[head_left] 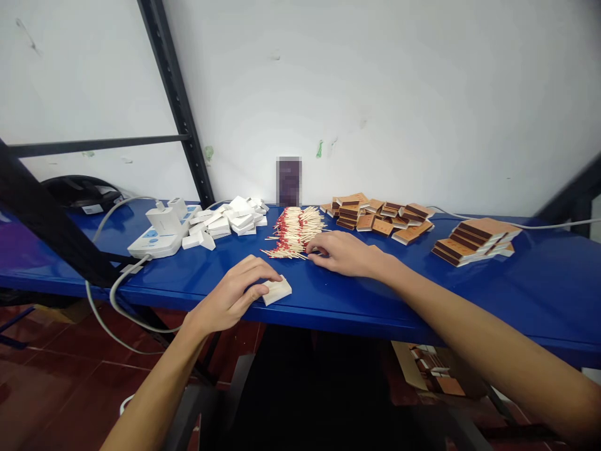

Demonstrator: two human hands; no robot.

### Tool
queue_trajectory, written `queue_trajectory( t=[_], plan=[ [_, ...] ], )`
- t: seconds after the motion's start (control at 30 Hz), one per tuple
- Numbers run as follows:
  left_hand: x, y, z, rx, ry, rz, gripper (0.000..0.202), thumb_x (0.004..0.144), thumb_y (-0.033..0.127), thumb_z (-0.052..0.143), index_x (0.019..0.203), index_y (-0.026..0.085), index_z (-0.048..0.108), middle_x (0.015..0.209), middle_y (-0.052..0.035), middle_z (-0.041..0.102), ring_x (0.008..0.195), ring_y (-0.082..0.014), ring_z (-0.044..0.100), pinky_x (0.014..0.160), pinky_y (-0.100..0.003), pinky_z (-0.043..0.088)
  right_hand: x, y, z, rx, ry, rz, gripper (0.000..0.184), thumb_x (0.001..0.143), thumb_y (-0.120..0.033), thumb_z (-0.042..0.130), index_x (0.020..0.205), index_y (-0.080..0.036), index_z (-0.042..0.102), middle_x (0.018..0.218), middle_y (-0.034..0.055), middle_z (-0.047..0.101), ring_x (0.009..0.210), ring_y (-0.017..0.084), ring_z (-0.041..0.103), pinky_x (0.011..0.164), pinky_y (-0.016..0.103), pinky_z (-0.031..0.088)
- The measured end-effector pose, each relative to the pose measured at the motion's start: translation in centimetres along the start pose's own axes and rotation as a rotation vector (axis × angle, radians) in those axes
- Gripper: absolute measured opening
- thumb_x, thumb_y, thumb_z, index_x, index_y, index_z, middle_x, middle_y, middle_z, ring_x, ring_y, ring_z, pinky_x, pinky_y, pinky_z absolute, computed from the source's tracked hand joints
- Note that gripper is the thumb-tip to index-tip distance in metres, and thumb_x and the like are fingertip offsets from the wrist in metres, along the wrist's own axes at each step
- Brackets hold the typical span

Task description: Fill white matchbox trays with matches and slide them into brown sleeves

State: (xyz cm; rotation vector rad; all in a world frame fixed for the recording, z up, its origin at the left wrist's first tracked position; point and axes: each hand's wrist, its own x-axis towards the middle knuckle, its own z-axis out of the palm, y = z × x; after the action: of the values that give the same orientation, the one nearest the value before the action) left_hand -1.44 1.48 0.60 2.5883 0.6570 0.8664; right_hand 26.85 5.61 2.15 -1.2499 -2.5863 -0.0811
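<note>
Close to the front edge of the blue shelf, my left hand [239, 291] grips a small white matchbox tray [278, 292] by its left end, thumb in front and fingers behind. The tray lies flat, and pale matchsticks seem to lie inside it. My right hand [339, 252] is at the right side of a heap of red-tipped wooden matches [295, 227]. Its thumb and fingers curl together around the match ends; how many matches they pinch is hidden. Left of the heap is a pile of white matchbox trays [235, 217].
Brown matchbox sleeves [373, 219] lie piled at the back right, with stacked matchboxes [476, 240] farther right. A white power strip [162, 241] with chargers and cables sits left, beside a black shelf post [176, 94]. Below the shelf is an open cardboard box [407, 366].
</note>
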Motion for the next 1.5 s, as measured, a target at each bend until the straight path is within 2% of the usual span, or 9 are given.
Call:
queue_trajectory(
  t=[0.23,0.4,0.53,0.67,0.9,1.17,1.27,1.4,1.5],
  plan=[
    [-0.1,0.6,0.1,0.062,0.031,-0.014,0.025,0.098,0.03,0.045,0.115,0.02,0.061,0.114,-0.0106,0.062,0.107,-0.0245,0.055,0.095,-0.04,0.045,0.9,-1.0,0.9,0.02,-0.02,0.068,0.012,0.089,-0.024,0.055,0.083,-0.019,0.065,0.085,0.0046,0.07,0.076,0.018,0.059,0.063,0.027,0.033],
    [0.3,1.0,0.6,0.262,0.023,-0.063,0.033,0.083,0.036,0.066,0.111,0.02,0.061,0.111,-0.0089,0.059,0.099,-0.0251,0.055,0.089,-0.04,0.046,0.4,-0.7,-0.3,0.028,0.019,0.118,0.01,0.084,-0.021,0.056,0.077,-0.02,0.063,0.074,0.0022,0.065,0.066,0.015,0.052,0.058,0.026,0.027],
    [0.5,0.8,1.0,0.326,0.014,-0.085,0.027,0.084,0.038,0.065,0.101,0.018,0.063,0.1,-0.0077,0.063,0.089,-0.0234,0.055,0.081,-0.039,0.046,-0.1,-1.6,-1.8,0.125,0.096,0.046,0.012,0.083,-0.019,0.056,0.072,-0.018,0.062,0.063,-0.0015,0.057,0.058,0.011,0.045,0.058,0.025,0.028],
    [0.5,0.6,1.1,0.3,-0.006,-0.095,0.02,0.086,0.036,0.063,0.095,0.018,0.065,0.097,-0.0069,0.066,0.089,-0.0227,0.057,0.082,-0.038,0.046,-0.1,-3.4,-2.3,0.285,0.004,-0.081,0.012,0.082,-0.019,0.06,0.071,-0.017,0.063,0.058,-0.0051,0.051,0.054,0.008,0.044,0.057,0.023,0.03],
    [0.4,0.4,1.2,0.237,0.0,-0.096,0.019,0.086,0.034,0.066,0.098,0.019,0.065,0.095,-0.0053,0.066,0.09,-0.0213,0.058,0.08,-0.035,0.046,0.2,-5.9,-2.6,0.454,-0.143,-0.099,0.012,0.084,-0.022,0.062,0.079,-0.016,0.071,0.052,-0.0072,0.049,0.049,0.007,0.042,0.054,0.022,0.03],
    [0.2,0.2,1.3,0.199,0.084,-0.16,0.029,0.082,0.037,0.071,0.096,0.02,0.053,0.094,-0.0014,0.062,0.083,-0.0176,0.057,0.075,-0.031,0.046,1.1,-6.8,-2.4,0.413,-0.213,-0.113,0.015,0.085,-0.027,0.065,0.083,-0.016,0.074,0.055,-0.0046,0.055,0.052,0.008,0.047,0.057,0.023,0.031],
    [0.1,0.0,1.4,0.192,0.109,-0.124,0.028,0.083,0.034,0.072,0.1,0.02,0.054,0.097,-0.0019,0.063,0.085,-0.0174,0.058,0.077,-0.031,0.047,1.2,-6.4,-2.7,0.354,-0.175,-0.107,0.019,0.088,-0.029,0.061,0.08,-0.015,0.072,0.06,-0.0021,0.06,0.054,0.009,0.047,0.057,0.024,0.03],
    [0.2,-0.3,1.5,0.2,0.128,-0.011,0.021,0.085,0.028,0.07,0.1,0.019,0.059,0.102,-0.0035,0.067,0.091,-0.0183,0.059,0.082,-0.033,0.048,1.2,-4.3,-2.9,0.168,-0.02,0.038,0.018,0.086,-0.02,0.057,0.073,-0.014,0.068,0.063,0.0008,0.062,0.056,0.01,0.046,0.057,0.026,0.029],
    [0.3,-0.4,1.7,0.214,0.15,0.04,0.016,0.087,0.026,0.069,0.1,0.019,0.064,0.107,-0.0056,0.067,0.096,-0.0185,0.061,0.085,-0.033,0.049,1.3,-2.7,-2.3,0.077,-0.058,0.118,0.015,0.083,-0.02,0.06,0.074,-0.014,0.07,0.062,0.0021,0.062,0.057,0.011,0.048,0.057,0.027,0.029]
  ],
)
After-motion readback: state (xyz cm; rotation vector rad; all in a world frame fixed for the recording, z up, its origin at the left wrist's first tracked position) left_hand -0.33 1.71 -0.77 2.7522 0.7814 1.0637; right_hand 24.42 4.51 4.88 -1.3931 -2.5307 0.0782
